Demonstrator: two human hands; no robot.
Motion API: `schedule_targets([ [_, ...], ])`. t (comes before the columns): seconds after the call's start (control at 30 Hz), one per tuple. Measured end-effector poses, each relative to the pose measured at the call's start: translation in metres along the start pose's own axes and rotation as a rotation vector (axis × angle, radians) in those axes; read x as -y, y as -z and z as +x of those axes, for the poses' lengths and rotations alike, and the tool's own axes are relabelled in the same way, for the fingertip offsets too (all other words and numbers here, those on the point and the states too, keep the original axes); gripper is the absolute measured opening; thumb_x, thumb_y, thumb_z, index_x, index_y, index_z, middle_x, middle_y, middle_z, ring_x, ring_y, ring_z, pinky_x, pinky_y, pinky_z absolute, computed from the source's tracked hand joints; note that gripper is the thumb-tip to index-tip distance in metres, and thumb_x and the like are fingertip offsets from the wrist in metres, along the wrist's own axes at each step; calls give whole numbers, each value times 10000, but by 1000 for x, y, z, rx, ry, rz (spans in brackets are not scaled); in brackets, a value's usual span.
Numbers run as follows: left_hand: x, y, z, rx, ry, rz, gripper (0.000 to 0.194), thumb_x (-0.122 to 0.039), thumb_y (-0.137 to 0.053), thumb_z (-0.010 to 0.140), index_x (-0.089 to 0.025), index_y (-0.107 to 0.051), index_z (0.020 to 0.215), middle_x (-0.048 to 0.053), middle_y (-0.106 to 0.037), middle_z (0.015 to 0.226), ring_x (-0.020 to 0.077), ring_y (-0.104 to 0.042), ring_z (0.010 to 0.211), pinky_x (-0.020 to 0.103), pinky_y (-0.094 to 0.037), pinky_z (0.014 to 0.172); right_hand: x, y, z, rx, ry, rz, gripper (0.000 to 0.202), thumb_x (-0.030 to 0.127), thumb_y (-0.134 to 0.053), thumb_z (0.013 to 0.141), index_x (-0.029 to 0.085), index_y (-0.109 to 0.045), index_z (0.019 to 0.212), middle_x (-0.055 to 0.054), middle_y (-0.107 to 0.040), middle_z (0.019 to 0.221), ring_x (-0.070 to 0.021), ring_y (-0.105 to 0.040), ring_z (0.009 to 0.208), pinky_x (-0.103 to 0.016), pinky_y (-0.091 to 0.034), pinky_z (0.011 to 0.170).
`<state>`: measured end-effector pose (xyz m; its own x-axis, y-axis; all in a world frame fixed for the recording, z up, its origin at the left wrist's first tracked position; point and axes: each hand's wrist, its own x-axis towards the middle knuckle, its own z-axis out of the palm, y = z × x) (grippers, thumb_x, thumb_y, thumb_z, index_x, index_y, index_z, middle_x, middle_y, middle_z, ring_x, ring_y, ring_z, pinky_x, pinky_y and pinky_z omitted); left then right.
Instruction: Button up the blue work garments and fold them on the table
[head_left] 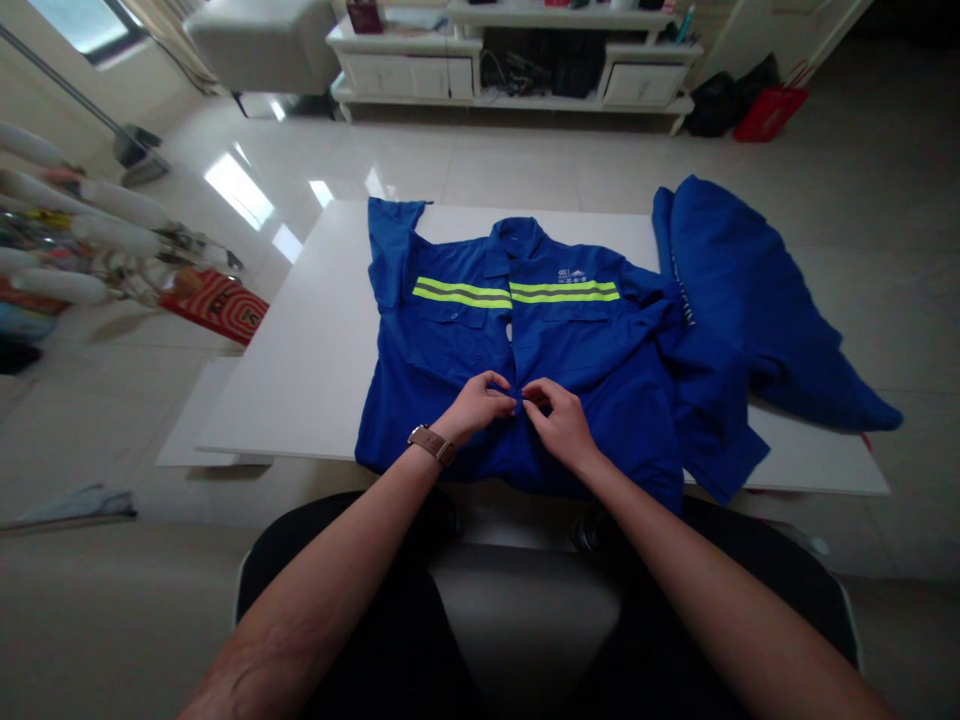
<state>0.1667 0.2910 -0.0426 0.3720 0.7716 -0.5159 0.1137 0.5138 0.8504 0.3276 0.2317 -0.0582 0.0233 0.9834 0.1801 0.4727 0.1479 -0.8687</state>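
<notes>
A blue work jacket (pixel 450 345) with a yellow-green reflective stripe across the chest lies front side up, its collar pointing away from me. At the lower part of its front opening, my left hand (pixel 480 403) pinches one edge of the cloth; a brown-strapped watch (pixel 432 444) is on that wrist. Right beside it, my right hand (pixel 559 418) pinches the facing edge, fingertips almost touching the left ones. Any button between the fingers is too small to make out. Above the hands the front gapes slightly, and white shows through.
Under the jacket is a white table (pixel 307 330). A blue cushion-like bundle (pixel 757 290) rests at its right side, against the jacket's sleeve. To the left, a red bag (pixel 214 305) stands near a cluttered rack. A white TV cabinet (pixel 409 75) stands across the tiled floor.
</notes>
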Motion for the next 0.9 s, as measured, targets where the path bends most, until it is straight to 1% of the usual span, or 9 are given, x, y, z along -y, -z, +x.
schedule_targets([
  [0.13, 1, -1, -1, -20, 7, -32, 286, 55, -628, 788, -172, -507, 914, -14, -675, 587, 90, -611, 528, 187, -436, 583, 0, -1, 0, -10, -14, 11, 82, 195, -580, 883, 220, -648, 923, -46, -715, 907, -206, -687, 833, -349, -567, 809],
  [0.2, 0, -2, -2, -33, 51, -53, 278, 43, -637, 817, -171, -501, 933, -11, -673, 591, 90, -619, 531, 191, -464, 593, 0, -1, -1, -13, -9, 11, 89, 188, -576, 879, 218, -650, 919, -44, -713, 899, -203, -686, 820, -341, -563, 798],
  [0.3, 0, -4, -3, -39, 154, -79, 260, 6, -652, 854, -176, -502, 964, -20, -650, 584, 110, -651, 550, 227, -530, 630, -1, -1, -1, 4, 14, -8, 108, 164, -557, 875, 214, -648, 902, -42, -702, 878, -194, -677, 792, -325, -552, 773],
  [0.37, 2, -5, -3, -50, 178, -94, 262, 4, -655, 856, -178, -509, 976, -33, -628, 574, 110, -647, 540, 239, -550, 637, -2, -1, -2, 18, 36, -41, 122, 149, -544, 874, 215, -646, 887, -39, -690, 864, -191, -667, 784, -319, -541, 766],
  [0.53, 4, -6, -2, -89, 124, -125, 259, 1, -678, 829, -170, -535, 962, -30, -624, 591, 91, -609, 512, 219, -533, 604, -3, -1, -1, 4, 53, -41, 123, 135, -559, 864, 213, -650, 892, -36, -681, 869, -189, -661, 793, -315, -537, 765],
  [0.7, 0, -7, -3, -87, 46, -160, 246, 22, -660, 796, -161, -538, 907, -61, -564, 535, 61, -520, 456, 171, -439, 528, -1, -1, 0, -27, 20, -14, 78, 160, -595, 858, 210, -652, 872, -36, -674, 870, -184, -662, 778, -307, -549, 739],
  [0.8, -2, -8, -4, -130, 32, -142, 227, 23, -642, 798, -158, -553, 903, -51, -579, 555, 73, -550, 487, 189, -470, 554, -3, -1, 0, -28, -5, -42, 69, 161, -601, 845, 207, -649, 828, -29, -669, 819, -179, -652, 736, -298, -530, 699],
  [0.9, -2, -9, -4, -164, 29, -119, 214, 14, -648, 804, -157, -563, 899, -37, -600, 579, 91, -587, 528, 219, -509, 594, -4, -1, -1, -4, -12, -67, 106, 143, -576, 833, 206, -658, 816, -27, -680, 800, -175, -648, 716, -295, -513, 690],
])
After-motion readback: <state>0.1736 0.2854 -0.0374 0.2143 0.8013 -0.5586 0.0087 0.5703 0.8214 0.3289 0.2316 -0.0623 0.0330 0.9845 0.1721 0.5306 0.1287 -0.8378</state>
